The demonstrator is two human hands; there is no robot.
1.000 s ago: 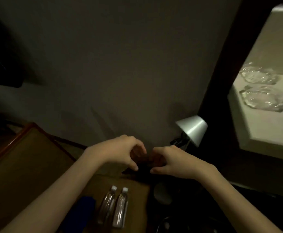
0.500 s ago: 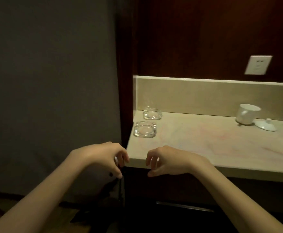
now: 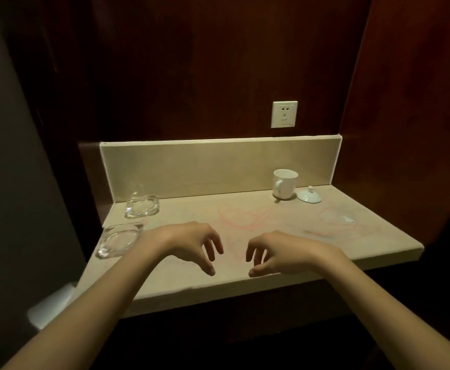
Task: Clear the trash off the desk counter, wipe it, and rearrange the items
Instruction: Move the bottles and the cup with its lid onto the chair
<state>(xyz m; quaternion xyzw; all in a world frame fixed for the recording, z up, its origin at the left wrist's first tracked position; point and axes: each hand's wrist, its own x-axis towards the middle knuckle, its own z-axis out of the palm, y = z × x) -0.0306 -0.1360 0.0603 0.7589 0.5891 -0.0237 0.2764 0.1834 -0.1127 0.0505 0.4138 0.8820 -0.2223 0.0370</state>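
Dim light blurs the pink smears [image 3: 241,218] on the beige bench [image 3: 272,209] — cause unclear. Left hand [image 3: 192,243] and right hand [image 3: 277,253] hover loosely curled, holding nothing. Dark wood panelling behind.

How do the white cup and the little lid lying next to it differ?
The white cup stands tall and upright with its mouth open, while the lid lies low and domed on the counter. The cup has a handle on its side; the lid has a small knob on top. The cup sits nearer the back wall, the lid to its right, off the cup. Both look like glossy white ceramic.
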